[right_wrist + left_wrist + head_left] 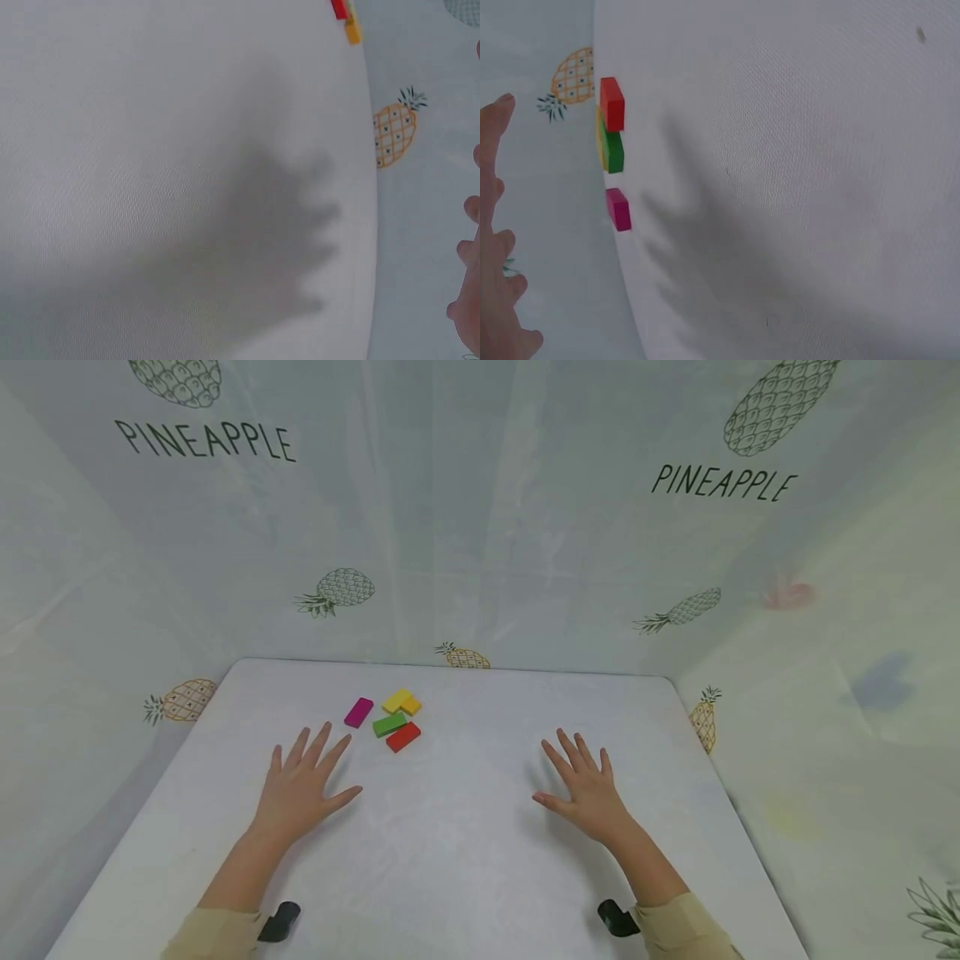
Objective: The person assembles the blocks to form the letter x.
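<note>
My left hand [294,795] is held over the left part of the white table with its fingers spread, holding nothing. Just beyond its fingertips lie a magenta block [358,712], a green block [390,724] and a red block [403,737]. Behind these sit a yellow block [396,701] and a smaller orange-yellow block [410,706], close together. On the right side, my right hand [588,795] hovers with spread fingers, well apart from the blocks. Each wrist view catches only the edge of its hand, plus a shadow on the tabletop; the left one shows the red block [613,104] nearest.
The white table [480,860] has rounded far corners. A pale curtain [480,527] printed with pineapples surrounds its back and sides. A small black device [280,922] sits at the left wrist, and another black device [618,917] at the right.
</note>
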Demonstrator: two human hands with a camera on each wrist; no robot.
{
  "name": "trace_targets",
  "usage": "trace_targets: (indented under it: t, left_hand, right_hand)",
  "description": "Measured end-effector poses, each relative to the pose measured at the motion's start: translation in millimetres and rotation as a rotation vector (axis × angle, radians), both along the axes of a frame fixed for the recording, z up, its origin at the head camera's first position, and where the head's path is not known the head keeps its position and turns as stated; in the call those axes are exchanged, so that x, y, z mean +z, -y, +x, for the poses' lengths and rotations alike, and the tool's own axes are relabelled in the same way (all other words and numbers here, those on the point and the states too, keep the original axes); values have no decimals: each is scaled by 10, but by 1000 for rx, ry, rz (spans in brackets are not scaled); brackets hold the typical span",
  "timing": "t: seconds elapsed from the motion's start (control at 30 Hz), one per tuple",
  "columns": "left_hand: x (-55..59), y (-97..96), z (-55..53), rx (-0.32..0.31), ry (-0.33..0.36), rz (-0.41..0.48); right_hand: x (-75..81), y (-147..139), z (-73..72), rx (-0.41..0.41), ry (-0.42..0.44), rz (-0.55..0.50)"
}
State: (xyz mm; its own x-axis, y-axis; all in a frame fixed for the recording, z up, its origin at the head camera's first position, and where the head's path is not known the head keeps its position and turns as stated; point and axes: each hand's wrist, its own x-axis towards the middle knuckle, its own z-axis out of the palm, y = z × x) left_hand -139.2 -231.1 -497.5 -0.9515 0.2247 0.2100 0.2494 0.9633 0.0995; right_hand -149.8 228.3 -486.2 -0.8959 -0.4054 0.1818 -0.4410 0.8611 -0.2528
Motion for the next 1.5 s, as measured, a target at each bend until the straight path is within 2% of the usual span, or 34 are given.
trace_targets:
  t: [0.2,0.37,0.5,0.9,1.13,1.5]
  left_hand:
    - [-36,-111,-66,23,23,52]
    - [-56,-234,-113,42,-1,117]
    - [-76,-337,-144,51,-1,234]
    - [-213,-565,-294,116,121,586]
    - [-279,-644,-402,181,184,724]
    - [-363,-721,-557,237,208,854]
  right_hand:
    - [11,116,-29,10,79,-142]
    - [-24,216,-68,34,88,-246]
    - [-53,301,-93,42,118,-344]
    - [-142,572,-177,13,298,-558]
    - [-187,730,-238,39,351,-623]
    - [-267,962,-334,90,398,-667]
